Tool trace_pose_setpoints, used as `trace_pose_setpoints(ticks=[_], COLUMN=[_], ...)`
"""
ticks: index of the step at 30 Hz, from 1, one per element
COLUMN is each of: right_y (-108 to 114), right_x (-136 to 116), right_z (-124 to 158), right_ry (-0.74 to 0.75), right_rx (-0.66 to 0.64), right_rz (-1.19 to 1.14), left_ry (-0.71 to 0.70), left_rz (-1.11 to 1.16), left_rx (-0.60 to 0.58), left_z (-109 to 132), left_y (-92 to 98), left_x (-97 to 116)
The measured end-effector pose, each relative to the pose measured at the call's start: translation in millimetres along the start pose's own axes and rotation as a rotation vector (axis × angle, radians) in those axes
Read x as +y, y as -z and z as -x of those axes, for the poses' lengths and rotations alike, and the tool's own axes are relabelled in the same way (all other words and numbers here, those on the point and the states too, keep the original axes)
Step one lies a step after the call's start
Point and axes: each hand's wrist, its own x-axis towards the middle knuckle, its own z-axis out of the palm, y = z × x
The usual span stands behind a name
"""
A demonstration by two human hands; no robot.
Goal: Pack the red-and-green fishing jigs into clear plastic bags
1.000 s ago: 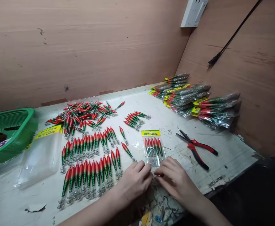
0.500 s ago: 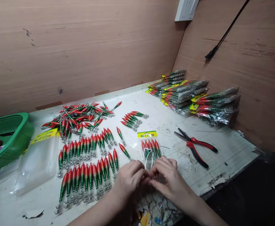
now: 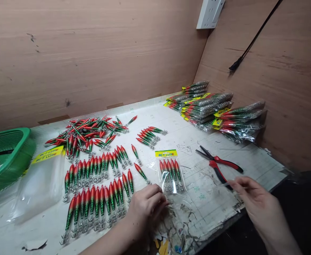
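A clear bag point(image 3: 170, 191) with a yellow "BCT LURE" header lies flat on the table, holding several red-and-green squid lures point(image 3: 171, 171) side by side, hooks toward me. My left hand point(image 3: 148, 205) is closed at the bag's lower left corner, fingers curled under; whatever they may pinch is hidden. Off to the right, my right hand point(image 3: 255, 200) pinches a thin, clear strip point(image 3: 222, 183) between thumb and forefinger, just beside the handles of the red-and-black pliers point(image 3: 219, 164). Two single lures point(image 3: 140, 171) rest left of the bag.
Rows of lures point(image 3: 99, 202) and a loose pile point(image 3: 83, 132) cover the left side. Flat empty bags point(image 3: 42, 180) lie beside a green basket point(image 3: 25, 152). Filled bags point(image 3: 205, 102) are stacked at the back right. Paper scraps point(image 3: 163, 246) sit at the front edge.
My right hand has moved away from my left, out to the right past the pliers, with the thin strip in its fingers. The left hand has stayed by the bag, now more fully visible.
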Motion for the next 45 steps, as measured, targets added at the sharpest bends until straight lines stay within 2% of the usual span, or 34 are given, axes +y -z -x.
trace_pose_setpoints(ticks=[1,3,5,8,10,14,16,22,28,34,37,41,45], right_y=[9.8,22.0,20.6,-4.2,-26.4,-55.3,-59.0,-55.3,-53.4,-61.4,-59.8,-47.2,-41.3], right_x=[6.9,9.3,-1.0,-24.7,-36.5,-42.8,-40.3,-30.9,-40.7,-47.4,-46.2,-46.5,-49.1], right_z=[-0.8,0.2,4.8,15.5,21.1,20.0,16.2,17.2,22.0,27.5,26.9,19.3,14.0], right_ry=[0.069,0.290,0.542,0.843,0.988,1.188,1.193,1.030,0.801,0.837,0.812,0.696,0.604], right_rx=[0.073,0.131,0.072,-0.189,-0.331,-0.386,-0.415,-0.526,-0.504,-0.379,-0.386,-0.554,-0.530], right_rz=[0.190,0.536,0.683,0.564,0.460,0.246,0.141,0.015,-0.028,0.103,0.076,-0.052,-0.078], left_ry=[-0.022,-0.092,-0.189,-0.333,-0.376,-0.334,-0.318,-0.240,-0.122,-0.188,-0.181,-0.183,-0.077], left_rz=[-0.032,-0.130,-0.251,-0.379,-0.369,-0.260,-0.240,-0.230,-0.231,-0.279,-0.285,-0.183,0.066], left_rx=[-0.008,-0.028,-0.043,-0.049,-0.053,-0.070,-0.057,-0.053,-0.093,-0.088,-0.097,-0.176,-0.227], left_z=[1.6,3.8,3.3,-1.4,-4.5,-5.5,-4.6,1.1,7.9,2.5,2.9,-0.4,-16.4], left_y=[-1.1,-2.7,-2.0,2.3,4.7,5.9,6.3,5.0,-2.6,-4.4,-4.9,6.9,25.9], left_x=[-1.1,-2.2,-1.3,1.7,3.1,1.7,-0.1,-2.4,4.6,8.4,6.6,8.7,12.8])
